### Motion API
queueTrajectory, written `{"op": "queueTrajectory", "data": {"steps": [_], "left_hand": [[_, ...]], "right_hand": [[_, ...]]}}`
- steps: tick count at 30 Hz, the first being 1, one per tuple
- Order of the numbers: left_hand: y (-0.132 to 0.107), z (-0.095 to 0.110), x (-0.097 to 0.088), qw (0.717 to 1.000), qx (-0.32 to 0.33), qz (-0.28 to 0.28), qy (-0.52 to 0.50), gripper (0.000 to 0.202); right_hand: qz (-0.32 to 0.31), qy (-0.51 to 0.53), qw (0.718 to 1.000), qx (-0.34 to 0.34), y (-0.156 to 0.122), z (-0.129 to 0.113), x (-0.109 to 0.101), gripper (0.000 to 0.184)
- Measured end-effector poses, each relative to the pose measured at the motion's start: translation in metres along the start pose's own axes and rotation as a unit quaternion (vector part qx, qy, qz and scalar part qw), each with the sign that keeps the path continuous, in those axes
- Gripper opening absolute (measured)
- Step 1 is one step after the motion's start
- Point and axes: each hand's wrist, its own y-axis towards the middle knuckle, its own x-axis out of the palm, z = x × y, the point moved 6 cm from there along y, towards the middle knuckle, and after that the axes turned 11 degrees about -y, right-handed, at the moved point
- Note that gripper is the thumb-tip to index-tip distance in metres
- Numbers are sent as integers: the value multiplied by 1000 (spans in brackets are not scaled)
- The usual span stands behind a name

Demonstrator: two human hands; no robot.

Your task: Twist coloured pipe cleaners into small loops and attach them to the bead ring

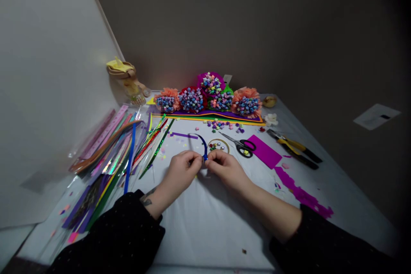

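My left hand [181,172] and my right hand [226,170] meet at the fingertips above the white table covering [208,231]. Both pinch a narrow dark blue ribbon [203,146], which arcs up in a loop above them. The exact grip point is partly hidden by my fingers. Just beyond my right hand lies a thin gold ring [218,146] holding small beads and paper stars. Black-handled scissors with magenta finger loops [239,146] lie open beside the ring, near my right hand.
Bundled ribbons and plastic sleeves [105,150] spread along the left. Paper flowers packed with origami stars [208,96] stand at the back on coloured sheets. A magenta sheet [263,151], magenta scraps [300,192] and yellow-handled pliers [292,146] lie to the right. Walls bound the left and back.
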Motion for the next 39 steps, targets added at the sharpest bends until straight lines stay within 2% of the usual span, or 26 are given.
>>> {"op": "queueTrajectory", "data": {"steps": [6, 10, 15, 18, 20, 22, 25, 27, 30, 34, 39], "left_hand": [[-1, 6, -4, 999, 31, 16, 15, 15], [-1, 7, -4, 999, 42, 19, 21, 14], [-2, 10, 3, 997, 69, -32, 20, 14], [-3, 12, 7, 994, 89, -58, 15, 14], [-3, 11, 7, 996, 75, -57, 12, 14], [-2, 7, 7, 998, 40, -54, -1, 14], [-1, 1, 7, 997, -14, -55, -41, 14], [0, -1, 7, 996, -33, -54, -65, 14], [0, -1, 6, 995, -40, -50, -76, 15], [0, 5, 3, 998, -10, -43, -46, 18], [-2, 17, 0, 994, 101, -33, 32, 17]], "right_hand": [[-5, 41, 999, 19, 0, 3, 2, 14], [-9, 125, 991, 52, -2, 7, 4, 17], [-32, 236, 967, 91, -2, 12, 9, 23], [4, 263, 962, 80, 0, 11, 2, 24], [42, 269, 960, 63, 2, 9, -5, 24], [55, 268, 961, 50, 3, 9, -8, 23], [7, 228, 973, 42, 2, 8, -4, 23], [-24, 188, 981, 34, 0, 7, 0, 25], [-29, 146, 989, 23, -1, 5, 1, 21], [-19, 116, 993, 18, 0, 4, -1, 22], [-15, 94, 995, 21, 1, 3, -2, 25]]}}
